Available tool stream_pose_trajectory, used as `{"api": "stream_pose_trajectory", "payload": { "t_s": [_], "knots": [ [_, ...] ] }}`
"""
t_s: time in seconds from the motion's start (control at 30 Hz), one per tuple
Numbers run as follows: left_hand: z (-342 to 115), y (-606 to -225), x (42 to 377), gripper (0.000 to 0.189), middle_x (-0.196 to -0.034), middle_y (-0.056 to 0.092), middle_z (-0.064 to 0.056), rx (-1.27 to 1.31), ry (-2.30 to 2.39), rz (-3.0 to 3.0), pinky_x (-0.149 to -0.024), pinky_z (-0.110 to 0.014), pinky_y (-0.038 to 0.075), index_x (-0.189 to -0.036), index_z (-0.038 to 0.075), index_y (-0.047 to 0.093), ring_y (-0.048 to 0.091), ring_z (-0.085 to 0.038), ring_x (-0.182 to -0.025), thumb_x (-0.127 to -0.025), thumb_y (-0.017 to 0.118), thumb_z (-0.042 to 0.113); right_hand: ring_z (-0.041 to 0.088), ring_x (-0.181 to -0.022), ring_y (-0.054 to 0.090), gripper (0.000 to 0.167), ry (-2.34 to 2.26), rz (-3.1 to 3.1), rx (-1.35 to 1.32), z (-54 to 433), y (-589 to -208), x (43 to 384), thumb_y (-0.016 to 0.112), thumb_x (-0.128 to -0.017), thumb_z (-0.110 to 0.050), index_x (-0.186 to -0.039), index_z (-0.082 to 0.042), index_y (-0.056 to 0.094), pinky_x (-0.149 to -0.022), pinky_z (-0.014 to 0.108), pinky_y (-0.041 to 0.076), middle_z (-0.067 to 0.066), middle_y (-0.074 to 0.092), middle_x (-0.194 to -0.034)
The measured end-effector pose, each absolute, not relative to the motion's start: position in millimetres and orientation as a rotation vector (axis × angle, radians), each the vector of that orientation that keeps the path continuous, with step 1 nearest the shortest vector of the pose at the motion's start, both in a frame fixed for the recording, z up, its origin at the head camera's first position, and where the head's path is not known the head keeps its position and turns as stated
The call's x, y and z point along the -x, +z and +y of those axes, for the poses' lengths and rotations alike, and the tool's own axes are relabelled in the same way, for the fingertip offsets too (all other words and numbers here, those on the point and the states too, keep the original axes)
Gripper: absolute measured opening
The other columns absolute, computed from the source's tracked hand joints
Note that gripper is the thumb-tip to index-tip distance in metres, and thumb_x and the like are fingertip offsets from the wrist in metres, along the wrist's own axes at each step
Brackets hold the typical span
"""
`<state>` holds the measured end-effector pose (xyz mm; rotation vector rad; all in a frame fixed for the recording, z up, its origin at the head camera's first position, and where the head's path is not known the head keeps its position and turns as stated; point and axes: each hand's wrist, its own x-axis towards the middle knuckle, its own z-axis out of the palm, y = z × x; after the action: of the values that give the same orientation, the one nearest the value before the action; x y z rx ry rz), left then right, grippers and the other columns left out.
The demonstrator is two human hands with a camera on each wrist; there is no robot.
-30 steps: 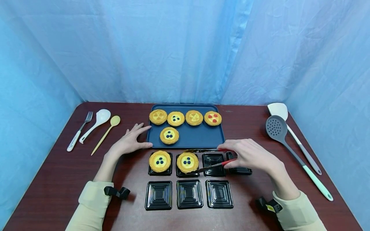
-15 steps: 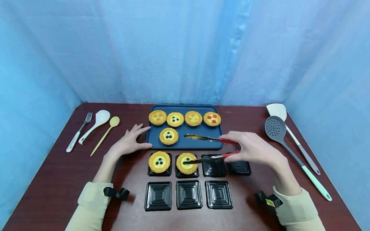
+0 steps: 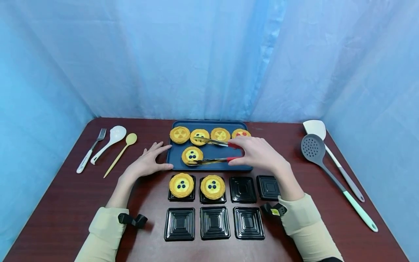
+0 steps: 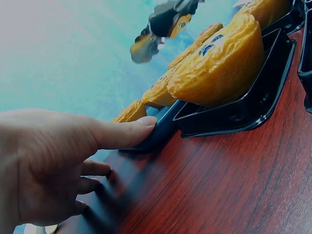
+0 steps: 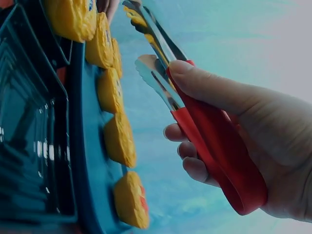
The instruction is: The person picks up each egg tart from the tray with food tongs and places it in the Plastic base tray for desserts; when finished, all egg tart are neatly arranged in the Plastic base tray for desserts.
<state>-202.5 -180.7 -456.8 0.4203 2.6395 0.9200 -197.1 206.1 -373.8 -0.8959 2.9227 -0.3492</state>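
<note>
My right hand (image 3: 258,153) grips red-handled metal tongs (image 5: 209,146), their arms spread apart over the blue tray (image 3: 226,155). In the head view the lower tong tip overlaps the front blueberry tart (image 3: 192,155), and the upper one crosses the blueberry tart (image 3: 199,134) behind it. With fingers spread, my left hand (image 3: 147,160) rests at the tray's left edge; its thumb (image 4: 131,131) touches the rim. Two more blueberry tarts, one at the left (image 3: 181,185) and one beside it (image 3: 212,187), sit in black square plastic trays just in front.
Also along the tray's back row are two pineapple-like tarts (image 3: 179,135) and a red-topped tart (image 3: 241,133). Several bare black trays (image 3: 214,222) stand in rows. Left lie a fork (image 3: 91,151), white ladle (image 3: 109,143) and yellow spoon (image 3: 121,154); right, a skimmer (image 3: 313,147) and white turner (image 3: 315,128).
My right hand has moved left and away from me with the tongs, off the second black tray's tart to over the blue tray. The left hand stays put.
</note>
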Motion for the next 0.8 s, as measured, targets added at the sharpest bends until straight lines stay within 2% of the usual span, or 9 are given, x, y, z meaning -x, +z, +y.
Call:
{"api": "stream_pose_trajectory", "payload": {
  "t_s": [0.23,0.53,0.8],
  "knots": [
    [-183.5,-456.4,201.3,0.083,-0.171,0.014,-0.027,-0.424,0.924,2.649,-0.126,-0.071,-0.003,-0.162,0.012,0.034,0.001,-0.048,-0.160,-0.095,0.074,0.040,0.017,-0.094,0.071,0.068,-0.302,2.921,0.914,195.5,-384.1,201.3,0.081,-0.084,-0.054,-0.140,-0.018,0.065,-0.074,0.039,0.058,0.000,0.072,-0.129],
    [-184.7,-456.5,201.9,0.084,-0.171,0.013,-0.026,-0.422,0.918,2.644,-0.126,-0.071,-0.003,-0.162,0.013,0.034,0.001,-0.048,-0.160,-0.095,0.074,0.042,0.019,-0.092,0.073,0.068,-0.235,2.934,0.906,191.0,-389.3,202.2,0.080,-0.085,-0.055,-0.140,-0.018,0.065,-0.065,0.035,0.056,0.005,0.070,-0.134],
    [-184.1,-453.3,201.9,0.083,-0.171,0.013,-0.027,-0.423,0.926,2.640,-0.126,-0.071,-0.003,-0.162,0.012,0.034,0.000,-0.048,-0.160,-0.095,0.074,0.041,0.016,-0.081,0.068,0.060,-0.227,2.941,0.931,189.5,-392.3,202.4,0.080,-0.085,-0.053,-0.133,-0.017,0.069,-0.057,0.030,0.050,0.001,0.073,-0.122]
  ]
}}
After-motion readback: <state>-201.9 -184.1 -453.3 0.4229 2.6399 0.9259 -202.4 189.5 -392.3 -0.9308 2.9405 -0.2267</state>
